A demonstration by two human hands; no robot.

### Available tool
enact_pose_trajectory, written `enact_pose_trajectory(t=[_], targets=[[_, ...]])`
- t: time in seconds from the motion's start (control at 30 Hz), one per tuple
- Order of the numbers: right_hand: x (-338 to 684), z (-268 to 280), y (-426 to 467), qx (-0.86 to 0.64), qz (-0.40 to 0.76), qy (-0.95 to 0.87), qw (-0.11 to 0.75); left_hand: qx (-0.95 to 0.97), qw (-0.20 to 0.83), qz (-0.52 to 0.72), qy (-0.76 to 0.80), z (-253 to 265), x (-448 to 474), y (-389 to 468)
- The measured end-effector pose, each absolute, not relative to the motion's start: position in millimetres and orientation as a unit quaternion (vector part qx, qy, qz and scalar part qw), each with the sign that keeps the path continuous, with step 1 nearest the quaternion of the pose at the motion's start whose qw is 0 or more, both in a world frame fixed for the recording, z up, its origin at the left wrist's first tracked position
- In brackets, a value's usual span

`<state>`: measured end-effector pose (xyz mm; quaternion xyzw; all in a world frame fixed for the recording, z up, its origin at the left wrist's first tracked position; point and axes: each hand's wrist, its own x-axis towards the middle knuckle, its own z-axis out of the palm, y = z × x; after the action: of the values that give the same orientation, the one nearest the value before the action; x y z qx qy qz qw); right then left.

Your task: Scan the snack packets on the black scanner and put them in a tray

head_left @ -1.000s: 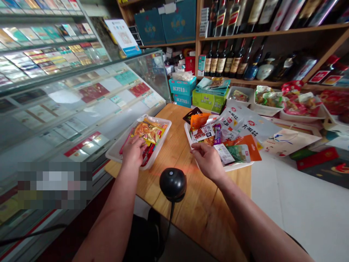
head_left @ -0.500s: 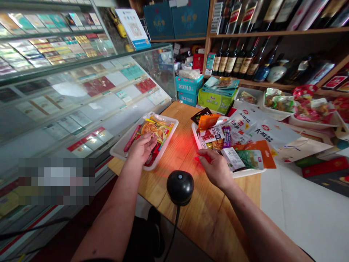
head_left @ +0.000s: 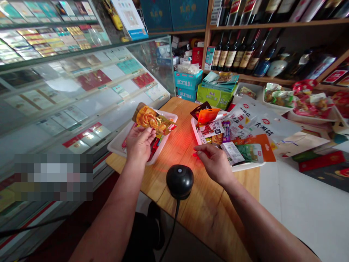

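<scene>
My left hand (head_left: 140, 143) pinches a brown-gold snack packet (head_left: 154, 120) with a red corner label, raised above the left white plastic tray (head_left: 116, 145). Red and other coloured packets (head_left: 155, 147) lie in that tray, partly behind the hand. My right hand (head_left: 214, 160) is at the near-left corner of the right tray (head_left: 194, 127), its fingers curled and thumb close to the index finger. Red light falls on those fingertips; whether anything small is between them is hidden. Between my forearms a black scanner (head_left: 180, 181) on a cable stands on the wooden table (head_left: 201, 211), casting a red glow.
The right tray is heaped with snack bags, including an orange packet (head_left: 208, 116) and a green packet (head_left: 248, 153). Large silver bags (head_left: 261, 123) lie beyond it. A glass display case (head_left: 89, 91) borders the left. Boxes (head_left: 188, 80) and shelves of bottles (head_left: 231, 54) stand behind.
My left hand has taken hold of the brown-gold packet and lifted it out of the left tray. My right hand stays nearly where it was. The view has tilted slightly down.
</scene>
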<state>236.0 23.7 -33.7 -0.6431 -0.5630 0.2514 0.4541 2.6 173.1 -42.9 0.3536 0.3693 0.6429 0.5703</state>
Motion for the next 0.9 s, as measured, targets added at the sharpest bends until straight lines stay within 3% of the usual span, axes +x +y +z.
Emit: enact_pose_trajectory(t=[0.27,0.43,0.6,0.9], targets=[[224.0,-30.6,20.3,-0.521,0.435,-0.479,0.557,0.442,0.596,0.587,0.323,-40.7,37.1,129.7],[220.1,-26.6,18.3,-0.473,0.465,-0.478,0.576,0.501,0.588,0.547,0.324,-42.1,45.3,115.6],[222.3,-25.1,18.6,-0.460,0.484,-0.448,0.594,0.578,0.543,0.507,0.337,-42.9,42.0,114.1],[233.6,-21.7,27.0,-0.431,0.608,-0.217,0.631,0.744,0.398,0.477,0.247,-41.4,39.8,109.0]])
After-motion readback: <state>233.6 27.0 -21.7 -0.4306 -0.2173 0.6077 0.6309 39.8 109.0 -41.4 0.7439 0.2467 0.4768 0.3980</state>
